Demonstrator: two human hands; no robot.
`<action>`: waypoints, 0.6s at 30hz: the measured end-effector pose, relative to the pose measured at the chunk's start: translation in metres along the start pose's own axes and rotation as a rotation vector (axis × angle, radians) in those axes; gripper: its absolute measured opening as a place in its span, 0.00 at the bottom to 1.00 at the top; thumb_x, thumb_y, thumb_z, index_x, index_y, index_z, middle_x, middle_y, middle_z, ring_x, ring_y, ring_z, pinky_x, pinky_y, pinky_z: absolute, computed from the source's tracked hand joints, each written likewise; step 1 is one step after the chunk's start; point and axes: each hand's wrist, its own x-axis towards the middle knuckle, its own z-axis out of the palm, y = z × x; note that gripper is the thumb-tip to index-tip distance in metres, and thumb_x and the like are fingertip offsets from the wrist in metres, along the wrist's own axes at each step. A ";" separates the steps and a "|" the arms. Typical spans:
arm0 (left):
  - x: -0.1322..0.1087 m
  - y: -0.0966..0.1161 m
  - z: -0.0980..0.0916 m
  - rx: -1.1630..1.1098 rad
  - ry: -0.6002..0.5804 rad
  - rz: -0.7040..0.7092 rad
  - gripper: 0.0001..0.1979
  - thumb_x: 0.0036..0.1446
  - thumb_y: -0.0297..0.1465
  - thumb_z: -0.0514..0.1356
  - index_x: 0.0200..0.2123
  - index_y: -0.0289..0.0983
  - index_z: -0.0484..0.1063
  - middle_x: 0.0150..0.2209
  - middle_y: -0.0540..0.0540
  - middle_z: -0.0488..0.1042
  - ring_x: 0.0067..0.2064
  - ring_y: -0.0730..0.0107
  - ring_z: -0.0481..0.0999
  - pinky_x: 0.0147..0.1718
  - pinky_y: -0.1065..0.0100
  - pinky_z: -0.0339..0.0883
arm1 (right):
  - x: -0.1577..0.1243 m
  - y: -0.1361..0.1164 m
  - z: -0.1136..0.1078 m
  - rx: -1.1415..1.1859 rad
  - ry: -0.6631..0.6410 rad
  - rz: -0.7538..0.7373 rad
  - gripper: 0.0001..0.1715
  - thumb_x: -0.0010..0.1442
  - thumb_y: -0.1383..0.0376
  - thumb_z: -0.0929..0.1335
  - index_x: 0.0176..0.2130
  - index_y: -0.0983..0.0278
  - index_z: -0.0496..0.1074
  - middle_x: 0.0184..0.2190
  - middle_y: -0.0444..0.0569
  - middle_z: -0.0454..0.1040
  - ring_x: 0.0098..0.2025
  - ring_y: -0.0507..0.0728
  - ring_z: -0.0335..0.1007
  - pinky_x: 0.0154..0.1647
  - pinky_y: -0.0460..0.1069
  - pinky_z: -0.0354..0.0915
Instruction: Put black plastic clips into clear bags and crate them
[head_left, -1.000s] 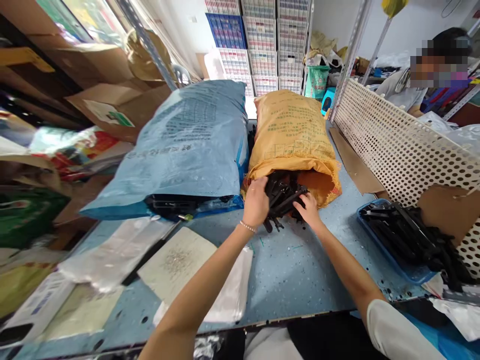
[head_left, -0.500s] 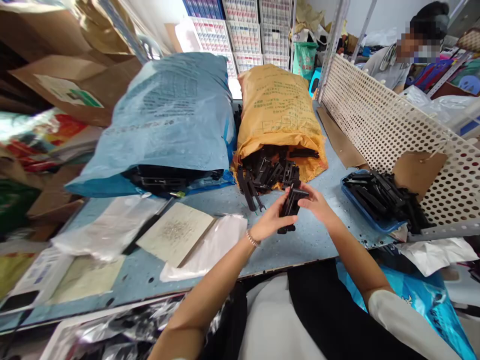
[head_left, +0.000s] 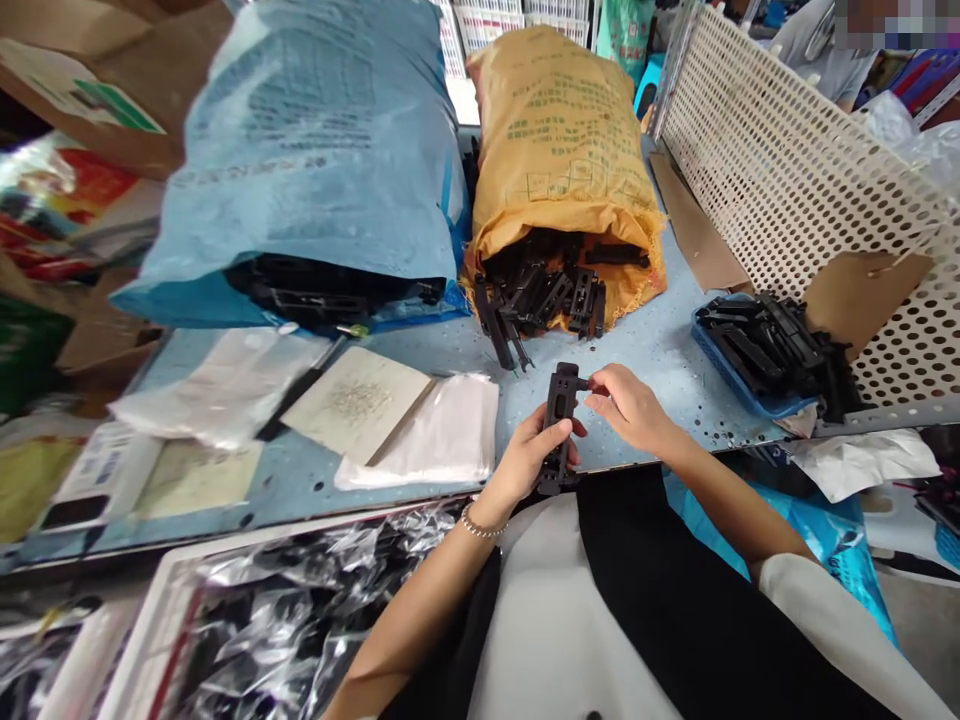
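Note:
My left hand (head_left: pixel 521 460) is wrapped round the lower half of a long black plastic part (head_left: pixel 561 395) with slots and holes, held nearly upright above the table's front edge. At its upper right side a short black peg sticks out, and the closed fingertips of my right hand (head_left: pixel 630 405) pinch it. What else those fingertips may hold is too small to tell. Beyond my hands, similar black parts (head_left: pixel 540 290) spill from the mouth of an orange woven sack (head_left: pixel 559 130). More of them are heaped in a blue basket (head_left: pixel 724 372) to the right.
A large blue sack (head_left: pixel 315 150) stands at the left with black pieces in its mouth. In front of it lie a pale board (head_left: pixel 358 400) bearing tiny bits and white plastic bags (head_left: pixel 427 440). A perforated panel (head_left: pixel 795 120) borders the right side; a person's sleeve shows behind it.
Both hands have brought the black part closer to my body and turned it more upright. My right hand has shifted from around it to its upper side. The view has tilted down.

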 end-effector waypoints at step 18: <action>0.019 0.015 -0.007 -0.364 0.110 -0.255 0.28 0.46 0.44 0.73 0.45 0.32 0.73 0.30 0.49 0.74 0.27 0.75 0.73 0.25 0.74 0.67 | -0.015 -0.021 0.023 -0.302 -0.402 -0.415 0.20 0.72 0.54 0.62 0.33 0.63 0.69 0.31 0.53 0.72 0.38 0.60 0.66 0.37 0.53 0.62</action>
